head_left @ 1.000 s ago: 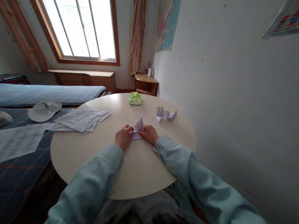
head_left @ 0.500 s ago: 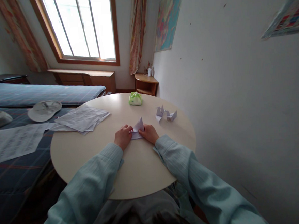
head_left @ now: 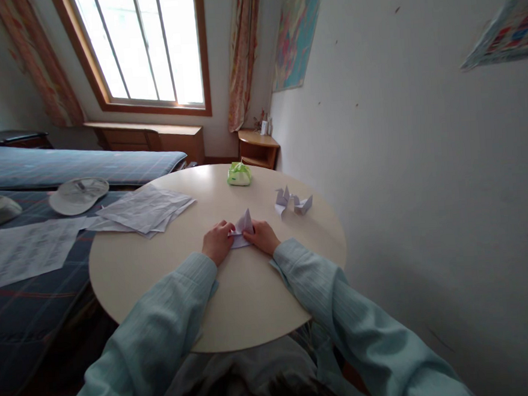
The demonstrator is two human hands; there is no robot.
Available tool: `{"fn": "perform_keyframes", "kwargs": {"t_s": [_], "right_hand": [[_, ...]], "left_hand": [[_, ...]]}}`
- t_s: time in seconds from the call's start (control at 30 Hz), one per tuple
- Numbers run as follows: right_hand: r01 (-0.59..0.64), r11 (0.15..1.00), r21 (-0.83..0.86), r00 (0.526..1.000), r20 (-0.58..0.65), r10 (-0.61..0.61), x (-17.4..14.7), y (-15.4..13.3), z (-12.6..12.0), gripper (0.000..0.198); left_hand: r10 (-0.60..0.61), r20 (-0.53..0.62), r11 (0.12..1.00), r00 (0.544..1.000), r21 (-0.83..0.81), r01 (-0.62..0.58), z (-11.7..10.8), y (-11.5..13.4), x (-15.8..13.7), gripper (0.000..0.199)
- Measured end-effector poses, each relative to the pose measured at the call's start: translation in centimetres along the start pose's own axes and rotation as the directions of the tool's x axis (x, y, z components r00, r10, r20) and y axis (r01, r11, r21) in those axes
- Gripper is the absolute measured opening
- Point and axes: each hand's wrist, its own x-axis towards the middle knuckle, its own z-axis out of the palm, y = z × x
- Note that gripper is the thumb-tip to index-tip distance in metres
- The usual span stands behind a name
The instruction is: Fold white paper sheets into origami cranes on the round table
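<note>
Between my hands, over the round table (head_left: 248,301), is a piece of folded paper (head_left: 240,241) with one pointed flap standing up. My left hand (head_left: 217,242) grips its left end, fingers curled and thumb against the fold. From the right, my right hand (head_left: 264,236) pinches the paper at the base of the upright point. Parts of the folds are hidden behind my fingers. Farther off to the right stand two folded paper birds (head_left: 282,200), close together.
A green and white tissue pack (head_left: 239,174) lies near the table's far edge. Loose paper sheets (head_left: 145,209) overlap the left rim. A white cap (head_left: 78,196) rests on the plaid bed (head_left: 28,311) to the left. The white wall (head_left: 416,181) rises close on the right.
The folded paper has tilted slightly, its pointed flap shifting a little left and down. Both hands keep their hold in nearly the same place.
</note>
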Motion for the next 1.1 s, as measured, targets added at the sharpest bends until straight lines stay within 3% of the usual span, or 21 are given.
{"fn": "perform_keyframes", "kwargs": {"t_s": [1.1], "right_hand": [[-0.095, 0.995, -0.023, 0.990, -0.110, 0.092, -0.03, -0.16, -0.24, 0.016]], "left_hand": [[-0.006, -0.045, 1.000, 0.999, -0.004, 0.006, 0.29, -0.20, 0.08, 0.025]]}}
